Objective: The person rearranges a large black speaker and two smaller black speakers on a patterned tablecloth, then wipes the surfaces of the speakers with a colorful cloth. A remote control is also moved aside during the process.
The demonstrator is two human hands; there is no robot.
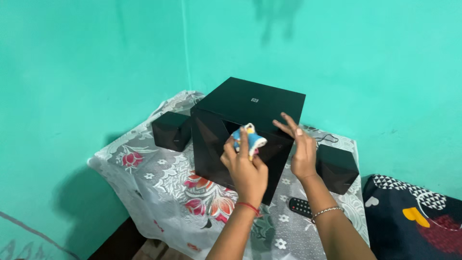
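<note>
I press a small blue-and-white cloth (249, 138) against the front face of the big black speaker box (250, 125), near its top edge. My left hand (246, 168) is clenched around that cloth, fingers bunched over it, a red thread around the wrist. My right hand (301, 149) holds nothing: its fingers are spread and loose, resting along the box's upper right front corner.

The box stands in the middle of a table draped in a white lace cover with red flowers (159, 178), toward its back edge. A small black speaker (172, 130) sits just beside the box on the left, near the table's back left corner. A second small black speaker (338, 167) sits at the right edge, just beyond my right hand. A dark remote control (301, 207) lies on the cover near the front right, partly hidden under my right forearm. Off the table's right side is a dark patterned cushion (414, 221).
</note>
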